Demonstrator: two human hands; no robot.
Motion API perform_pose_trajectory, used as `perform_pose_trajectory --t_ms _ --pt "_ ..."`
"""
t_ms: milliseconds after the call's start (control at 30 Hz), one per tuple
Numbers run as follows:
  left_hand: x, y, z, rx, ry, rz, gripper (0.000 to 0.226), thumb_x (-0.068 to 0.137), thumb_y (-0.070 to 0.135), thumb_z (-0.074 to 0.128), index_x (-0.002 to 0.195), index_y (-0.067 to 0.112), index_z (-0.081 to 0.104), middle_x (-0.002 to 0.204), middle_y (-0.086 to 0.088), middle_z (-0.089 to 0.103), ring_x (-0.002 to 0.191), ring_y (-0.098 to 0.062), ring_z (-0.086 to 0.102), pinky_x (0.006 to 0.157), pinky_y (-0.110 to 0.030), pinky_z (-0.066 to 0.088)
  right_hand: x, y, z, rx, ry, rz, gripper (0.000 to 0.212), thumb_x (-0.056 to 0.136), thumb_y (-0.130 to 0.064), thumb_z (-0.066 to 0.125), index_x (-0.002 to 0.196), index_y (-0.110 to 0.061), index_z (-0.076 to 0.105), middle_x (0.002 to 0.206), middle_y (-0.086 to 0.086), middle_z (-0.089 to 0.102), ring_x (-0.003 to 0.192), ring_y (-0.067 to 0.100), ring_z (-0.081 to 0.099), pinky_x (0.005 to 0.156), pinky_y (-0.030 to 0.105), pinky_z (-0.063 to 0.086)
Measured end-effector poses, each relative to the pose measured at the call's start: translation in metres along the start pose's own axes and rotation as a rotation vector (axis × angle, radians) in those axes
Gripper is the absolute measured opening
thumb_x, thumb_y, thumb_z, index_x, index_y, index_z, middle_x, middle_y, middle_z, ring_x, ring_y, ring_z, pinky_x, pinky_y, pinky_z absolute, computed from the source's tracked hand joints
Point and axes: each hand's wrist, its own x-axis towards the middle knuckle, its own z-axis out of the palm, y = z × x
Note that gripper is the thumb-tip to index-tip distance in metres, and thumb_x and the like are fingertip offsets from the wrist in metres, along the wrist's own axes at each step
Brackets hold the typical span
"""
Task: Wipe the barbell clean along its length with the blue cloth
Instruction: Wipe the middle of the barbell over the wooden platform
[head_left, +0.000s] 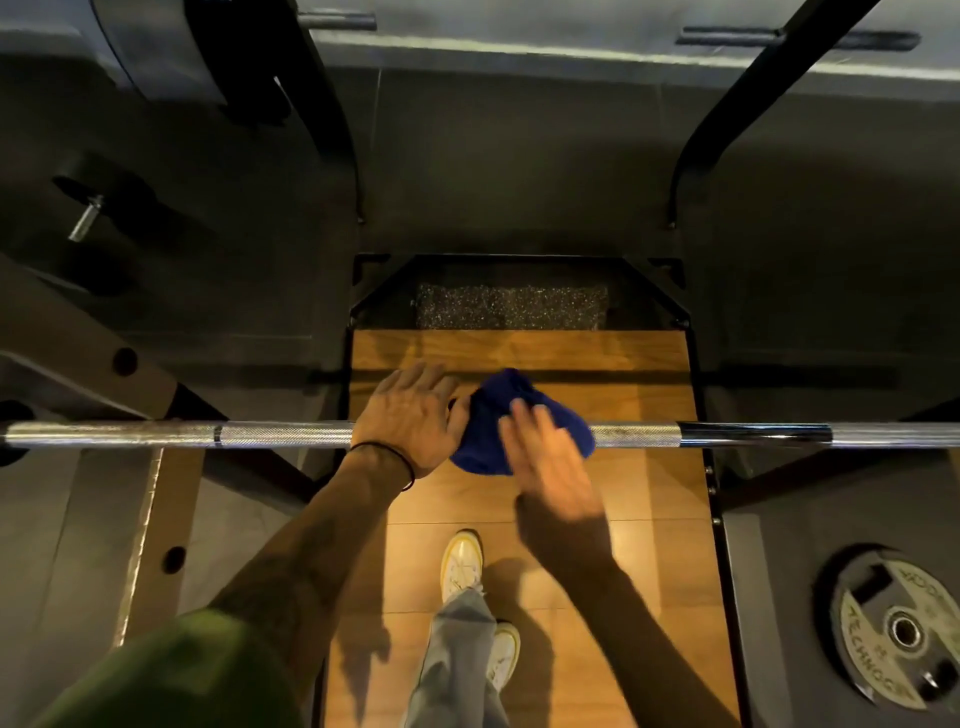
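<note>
Head view: my left hand lies over the long knurled steel barbell, fingers loosely draped, touching the bunched blue cloth draped mid-bar. My right hand, blurred, rests flat-fingered on it. I judge wiping barely begun; next, clasp the cloth and slide outward.

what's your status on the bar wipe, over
Left hand on the barbell beside the blue cloth. Right hand blurred, fingers straight over the cloth. Cloth draped mid-bar. Nothing blocking either way.
</note>
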Motion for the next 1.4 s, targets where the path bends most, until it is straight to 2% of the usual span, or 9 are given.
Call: perform_pose_trajectory --t_ms 167,367,567,767,900,1033,1167,1267,1400 --pt "-0.001 -0.001 0.000 -0.023 0.013 0.016 0.074 0.090 0.056 0.003 0.139 0.024 0.048 0.152 -0.001 0.042 0.142 -0.022 0.034 0.115 -0.042 0.030 -0.009 -0.003 0.003 0.054 0.138 0.460 0.091 0.077 0.003 0.065 0.158 0.000 0.025 0.167 0.021 0.020 0.156 0.039 0.012 0.124 0.055 0.021" --pt "-0.002 -0.003 0.005 0.013 0.212 0.051 0.041 0.098 0.046 0.024 0.099 0.020 0.055 0.098 -0.002 0.055 0.089 -0.022 0.054 0.077 -0.038 0.045 -0.011 0.001 0.003 0.042 -0.016 -0.090 0.086 0.080 -0.001 0.059 0.160 -0.010 0.028 0.169 0.009 0.021 0.156 0.028 0.018 0.124 0.045 0.027" --pt "-0.008 -0.002 0.005 -0.057 0.277 0.072 0.045 0.099 0.046 0.022 0.076 0.024 0.055 0.070 0.007 0.051 0.058 -0.015 0.049 0.053 -0.026 0.033 0.005 -0.020 0.002 0.117 0.132 0.488 0.087 0.078 -0.005 0.062 0.157 0.001 0.027 0.164 0.020 0.029 0.156 0.038 0.013 0.125 0.055 0.017" --pt "0.000 0.002 -0.003 0.062 0.106 0.021 0.058 0.098 0.045 0.011 0.089 0.022 0.064 0.080 -0.002 0.069 0.069 -0.026 0.066 0.057 -0.032 0.047 -0.005 -0.012 0.002 0.077 0.002 0.051 0.089 0.077 0.001 0.062 0.159 -0.009 0.030 0.167 0.011 0.025 0.156 0.030 0.018 0.125 0.048 0.024" --pt "0.020 0.003 -0.017 -0.075 -0.285 -0.029 0.042 0.106 0.041 0.022 0.098 0.021 0.057 0.080 -0.005 0.062 0.078 -0.024 0.064 0.076 -0.039 0.053 -0.012 0.027 -0.006 -0.002 0.103 0.326 0.088 0.074 0.008 0.065 0.156 -0.002 0.034 0.161 0.016 0.037 0.153 0.033 0.026 0.124 0.050 0.023" --pt "0.037 0.003 -0.017 -0.358 -0.508 -0.230 0.047 0.103 0.051 0.032 0.094 0.011 0.056 0.076 -0.016 0.071 0.054 -0.025 0.065 0.060 -0.037 0.058 0.019 -0.032 -0.001 0.092 0.081 0.474 0.090 0.083 -0.017 0.066 0.159 -0.003 0.021 0.162 0.018 0.033 0.155 0.037 0.017 0.125 0.053 0.019" --pt "0.043 0.003 -0.014 -0.304 -0.415 -0.135 0.047 0.104 0.049 0.031 0.084 0.014 0.057 0.077 -0.014 0.072 0.063 -0.026 0.067 0.061 -0.034 0.052 -0.001 -0.021 0.002 0.042 -0.052 0.013 0.088 0.083 -0.012 0.057 0.162 -0.012 0.016 0.169 0.010 0.019 0.157 0.029 0.013 0.125 0.046 0.023" --pt "0.037 0.005 -0.023 -0.163 -0.397 -0.032 0.032 0.106 0.045 0.025 0.082 0.031 0.040 0.063 -0.006 0.071 0.059 -0.022 0.069 0.069 -0.039 0.056 -0.017 0.025 -0.005 0.001 0.004 0.247 0.093 0.075 0.002 0.055 0.160 -0.011 0.020 0.167 0.012 0.022 0.157 0.029 0.016 0.125 0.047 0.019" --pt "0.022 0.002 -0.011 -0.022 0.270 0.101 0.049 0.102 0.043 0.033 0.066 0.020 0.056 0.053 -0.002 0.056 0.047 -0.028 0.057 0.047 -0.030 0.041 0.001 -0.027 -0.002 0.114 0.037 0.430 0.086 0.084 -0.016 0.054 0.160 -0.003 0.017 0.168 0.020 0.016 0.157 0.037 0.007 0.124 0.055 0.021"
